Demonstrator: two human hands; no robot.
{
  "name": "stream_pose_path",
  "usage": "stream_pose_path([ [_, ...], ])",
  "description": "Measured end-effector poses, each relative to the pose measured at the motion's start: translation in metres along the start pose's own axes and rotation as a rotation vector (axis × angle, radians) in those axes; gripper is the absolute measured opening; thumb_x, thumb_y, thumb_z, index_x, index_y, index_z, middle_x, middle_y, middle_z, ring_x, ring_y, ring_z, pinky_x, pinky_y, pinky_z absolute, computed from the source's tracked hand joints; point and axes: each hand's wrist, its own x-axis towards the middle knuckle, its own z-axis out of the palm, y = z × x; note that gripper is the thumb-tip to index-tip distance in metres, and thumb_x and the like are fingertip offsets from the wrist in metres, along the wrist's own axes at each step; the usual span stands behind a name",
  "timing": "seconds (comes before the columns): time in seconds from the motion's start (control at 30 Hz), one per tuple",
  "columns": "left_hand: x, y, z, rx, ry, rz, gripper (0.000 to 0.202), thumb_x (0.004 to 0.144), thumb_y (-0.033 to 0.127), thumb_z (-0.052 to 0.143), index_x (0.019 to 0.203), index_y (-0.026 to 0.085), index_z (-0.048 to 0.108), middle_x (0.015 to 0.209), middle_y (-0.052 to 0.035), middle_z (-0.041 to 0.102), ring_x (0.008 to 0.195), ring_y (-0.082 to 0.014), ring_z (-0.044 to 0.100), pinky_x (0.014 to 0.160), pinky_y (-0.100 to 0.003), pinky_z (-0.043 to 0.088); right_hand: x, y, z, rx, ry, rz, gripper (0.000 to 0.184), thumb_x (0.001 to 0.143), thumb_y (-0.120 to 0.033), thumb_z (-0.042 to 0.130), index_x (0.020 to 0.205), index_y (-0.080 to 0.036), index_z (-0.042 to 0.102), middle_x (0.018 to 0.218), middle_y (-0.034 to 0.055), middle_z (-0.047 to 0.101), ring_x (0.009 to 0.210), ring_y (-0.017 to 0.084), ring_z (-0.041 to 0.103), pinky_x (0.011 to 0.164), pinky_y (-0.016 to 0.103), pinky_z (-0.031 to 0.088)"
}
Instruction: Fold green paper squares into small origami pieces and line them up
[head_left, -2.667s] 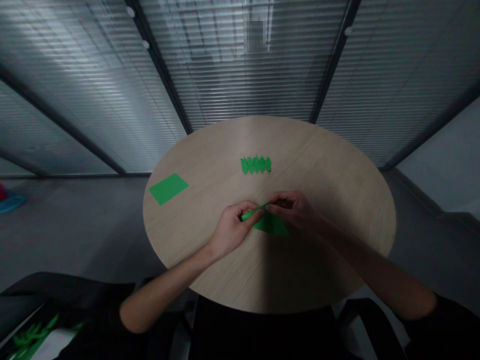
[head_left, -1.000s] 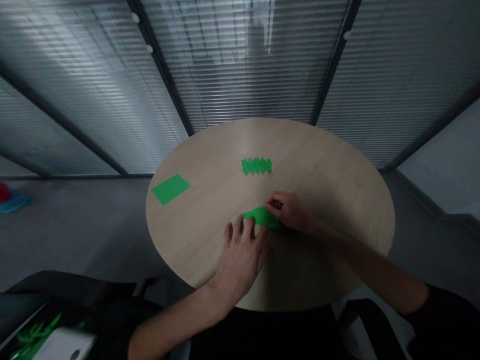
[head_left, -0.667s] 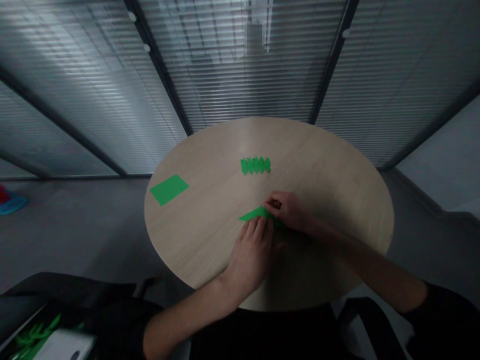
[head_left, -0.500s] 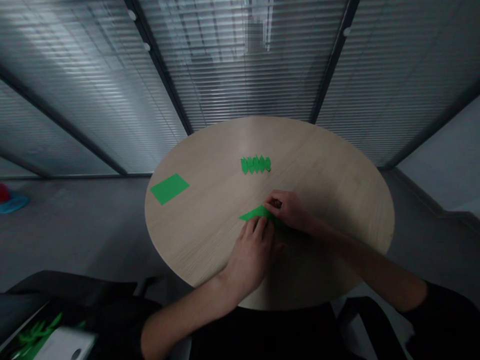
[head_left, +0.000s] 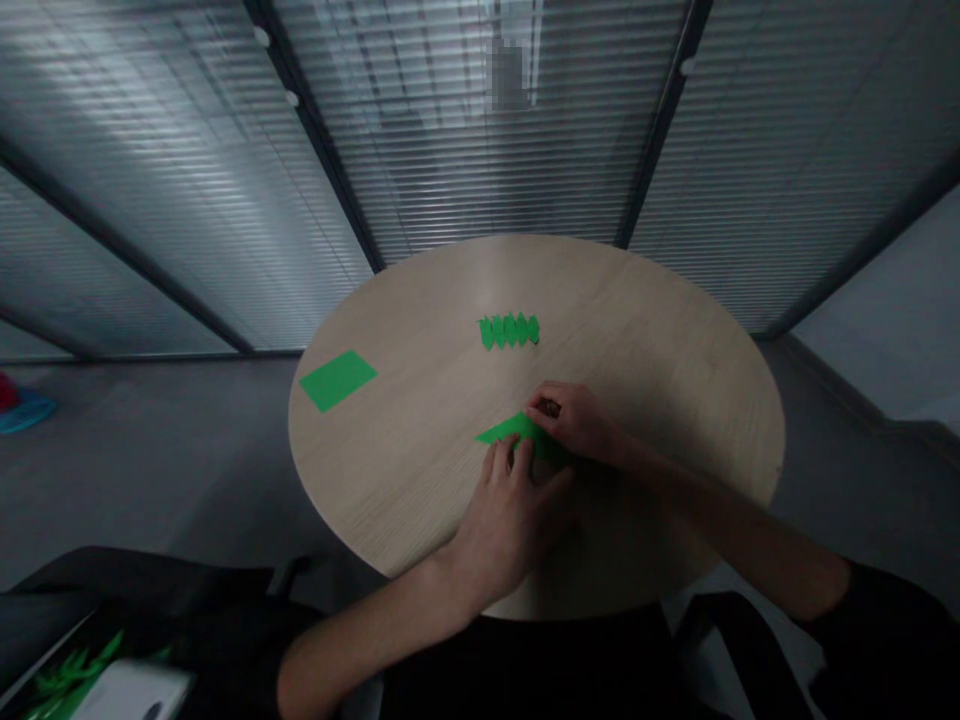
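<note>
Paper (head_left: 510, 429), green and folded, was pinched at its end by the right hand (head_left: 574, 420), the left hand (head_left: 510, 525) pressing fingertips onto it.

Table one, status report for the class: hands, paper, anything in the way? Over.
Left hand pressing folded green paper. Right hand pinching its right end. Cut green paper strip, green paper sheet lying apart on round wooden table.

your view comes from the camera on your head, facing forward and down from close above the near edge of the round table (head_left: 637, 370), taking in its whole top, your left hand (head_left: 506, 530) and your right hand (head_left: 570, 420).
</note>
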Motion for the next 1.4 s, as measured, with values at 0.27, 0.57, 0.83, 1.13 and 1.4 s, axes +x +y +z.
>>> stream_pose_path([
  [0.27, 0.003, 0.004, 0.0, 0.031, -0.034, -0.103, 0.05, 0.096, 0.043, 0.07, 0.134, 0.011, 0.063, 0.132, -0.0193, 0.055, 0.122, -0.039, 0.05, 0.107, -0.06, 0.051, 0.0, 0.002, 0.002, 0.012, 0.002, 0.002, 0.011, 0.089, -0.022, 0.065, 0.082, -0.016, 0.07, 0.08, 0.005, 0.072, 0.07, 0.016, 0.061, 0.066, 0.027, 0.043],
  [0.57, 0.003, 0.008, -0.004, 0.022, -0.099, -0.055, 0.057, 0.094, 0.049, 0.072, 0.146, 0.031, 0.06, 0.137, -0.0167, 0.05, 0.131, -0.0446, 0.045, 0.11, -0.07, 0.044, 0.0, 0.0, 0.001, 0.021, 0.003, 0.012, 0.01, 0.089, -0.022, 0.066, 0.081, -0.017, 0.069, 0.077, 0.0043, 0.072, 0.068, 0.016, 0.062, 0.064, 0.027, 0.043],
  [0.83, -0.007, -0.001, 0.003, -0.024, -0.057, -0.021, 0.076, 0.092, 0.053, 0.072, 0.155, 0.018, 0.049, 0.151, -0.0218, 0.047, 0.143, -0.0453, 0.04, 0.116, -0.066, 0.043, 0.0, -0.001, 0.001, 0.007, 0.013, 0.014, 0.012, 0.089, -0.021, 0.066, 0.079, -0.017, 0.069, 0.077, 0.0042, 0.071, 0.067, 0.015, 0.06, 0.064, 0.027, 0.042],
  [1.13, -0.017, 0.005, 0.0, 0.114, -0.02, -0.24, 0.078, 0.088, 0.065, 0.072, 0.153, 0.024, 0.053, 0.151, -0.0207, 0.05, 0.142, -0.052, 0.04, 0.114, -0.079, 0.031, 0.0, 0.0, 0.001, -0.009, 0.017, 0.02, 0.013, 0.09, -0.024, 0.067, 0.079, -0.017, 0.07, 0.077, 0.0037, 0.07, 0.067, 0.015, 0.059, 0.064, 0.027, 0.041],
  [1.4, -0.018, 0.005, 0.001, 0.176, -0.025, -0.245, 0.082, 0.086, 0.071, 0.07, 0.154, 0.028, 0.052, 0.149, -0.0193, 0.051, 0.141, -0.0527, 0.04, 0.111, -0.078, 0.033, 0.0, -0.001, 0.0, -0.012, 0.017, 0.019, 0.013, 0.09, -0.024, 0.066, 0.079, -0.017, 0.07, 0.077, 0.0038, 0.071, 0.068, 0.015, 0.059, 0.065, 0.028, 0.041],
])
